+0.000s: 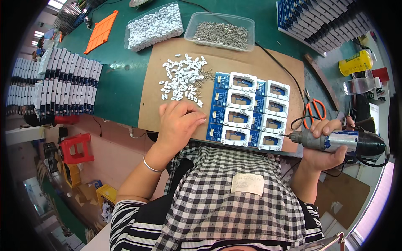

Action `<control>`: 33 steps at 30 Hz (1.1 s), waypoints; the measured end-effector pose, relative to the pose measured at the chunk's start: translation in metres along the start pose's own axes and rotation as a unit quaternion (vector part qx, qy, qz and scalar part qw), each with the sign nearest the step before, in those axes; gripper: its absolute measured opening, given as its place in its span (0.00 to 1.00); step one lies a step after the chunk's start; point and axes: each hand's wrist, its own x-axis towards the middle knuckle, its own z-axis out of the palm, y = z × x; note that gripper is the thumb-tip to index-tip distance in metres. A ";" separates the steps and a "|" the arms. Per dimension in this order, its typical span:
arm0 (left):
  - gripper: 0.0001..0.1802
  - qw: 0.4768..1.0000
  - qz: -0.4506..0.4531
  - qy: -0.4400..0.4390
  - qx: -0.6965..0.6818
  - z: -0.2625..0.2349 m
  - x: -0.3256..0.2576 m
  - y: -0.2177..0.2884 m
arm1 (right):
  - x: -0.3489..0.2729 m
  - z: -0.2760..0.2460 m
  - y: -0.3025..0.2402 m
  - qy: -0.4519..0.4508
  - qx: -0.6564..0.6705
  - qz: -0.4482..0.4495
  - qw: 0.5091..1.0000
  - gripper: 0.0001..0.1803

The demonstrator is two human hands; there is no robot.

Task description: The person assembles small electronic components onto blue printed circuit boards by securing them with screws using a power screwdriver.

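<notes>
Left hand (178, 121) rests palm down on the brown cardboard sheet (159, 83), fingers curled loosely and closed on nothing that shows, fingertips touching the left edge of the blue circuit panel (217, 106). Right hand (328, 144) is clamped around an electric screwdriver (339, 141), held roughly level, its bit at the panel's lower right corner. Hands well apart, one on each side of the panel.

The panel lies on the cardboard directly ahead of the body and carries eight white square frames (242, 81) in two columns of four.

Around it: a loose heap of small white plastic pieces (182, 75), with a few metal screws mixed in at its right edge, sits just beyond the left hand. Farther back, a clear tray of the same white pieces (154, 27) and a clear tub of screws (221, 32) stand side by side. An orange flat plate (101, 31) lies at far left of the table. Orange-handled scissors (315, 109) lie right of the panel, near the screwdriver's black cable (289, 75) (the cable crosses the cardboard's right part). Stacked blue boards (312, 21) stand upper right; rows of white-and-blue assemblies (54, 83) fill the left. A yellow bottle (355, 62) sits at far right.

Surface: green table (121, 83). Below at left, a red stool (77, 148) on the floor.
</notes>
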 end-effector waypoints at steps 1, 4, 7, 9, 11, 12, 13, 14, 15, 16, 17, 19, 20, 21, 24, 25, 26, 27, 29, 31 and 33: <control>0.05 1.000 0.001 0.002 -0.007 0.000 0.000 -0.001 | -0.001 0.000 0.000 0.001 -0.006 -0.002 1.000 0.37; 0.05 0.996 0.034 0.049 0.064 -0.005 0.018 -0.007 | 0.000 -0.001 -0.001 -0.003 -0.007 -0.006 1.000 0.37; 0.04 0.985 0.086 -0.008 0.146 -0.011 0.043 -0.012 | -0.001 -0.001 0.000 0.008 -0.007 0.000 1.000 0.37; 0.04 0.978 0.117 -0.041 0.170 -0.013 0.053 -0.019 | -0.002 -0.001 0.000 0.006 -0.006 0.000 1.000 0.37; 0.04 0.967 0.147 -0.075 0.193 -0.014 0.057 -0.019 | -0.003 -0.001 0.000 0.003 -0.005 -0.001 1.000 0.37; 0.04 0.951 0.184 -0.094 0.230 -0.015 0.060 -0.015 | -0.004 -0.001 0.000 0.009 -0.010 0.000 1.000 0.37; 0.04 0.931 0.220 -0.112 0.267 -0.015 0.062 -0.012 | -0.004 -0.001 0.000 0.015 -0.016 0.000 1.000 0.37; 0.04 0.931 0.221 -0.113 0.269 -0.015 0.065 -0.012 | -0.005 -0.001 0.000 0.016 -0.014 -0.001 1.000 0.37; 0.03 0.931 0.242 -0.099 0.255 -0.014 0.068 -0.013 | -0.004 0.000 0.000 0.017 -0.015 -0.001 1.000 0.37; 0.02 0.930 0.262 -0.086 0.242 -0.014 0.071 -0.015 | -0.004 0.001 0.000 0.018 -0.015 -0.001 1.000 0.37; 0.02 0.929 0.264 -0.085 0.244 -0.015 0.071 -0.017 | -0.004 0.002 0.000 0.019 -0.013 -0.004 1.000 0.37; 0.07 0.956 0.199 -0.070 0.203 -0.018 0.068 -0.024 | -0.007 0.003 -0.001 0.018 -0.005 -0.003 1.000 0.39; 0.07 0.955 0.204 -0.070 0.205 -0.021 0.064 -0.025 | -0.007 0.004 -0.002 0.022 -0.003 -0.007 1.000 0.39; 0.08 0.970 0.164 -0.060 0.172 -0.021 0.058 -0.023 | -0.007 0.004 -0.002 0.024 -0.008 -0.007 1.000 0.39; 0.09 0.991 0.079 -0.045 0.094 -0.024 0.031 -0.014 | -0.006 0.002 -0.002 0.029 -0.001 -0.003 1.000 0.40; 0.09 0.998 0.039 -0.039 0.041 -0.023 0.022 -0.012 | -0.007 0.001 -0.002 0.034 0.000 0.000 0.999 0.40; 0.09 0.997 0.041 -0.042 0.042 -0.021 0.015 -0.009 | -0.007 0.001 -0.001 0.038 0.001 0.000 0.999 0.40; 0.08 0.999 0.026 -0.038 -0.011 -0.019 0.009 -0.004 | -0.007 0.002 -0.001 0.037 0.000 0.001 0.999 0.41; 0.07 0.997 0.012 -0.037 -0.063 -0.014 -0.001 0.002 | -0.007 0.003 0.000 0.039 -0.001 0.004 0.999 0.41; 0.08 0.989 -0.057 -0.036 -0.133 -0.009 -0.006 0.004 | -0.007 0.006 0.002 0.032 0.002 0.019 0.999 0.41; 0.07 0.990 -0.058 -0.027 -0.128 -0.005 -0.008 0.003 | -0.008 0.009 0.003 0.031 0.005 0.016 0.999 0.41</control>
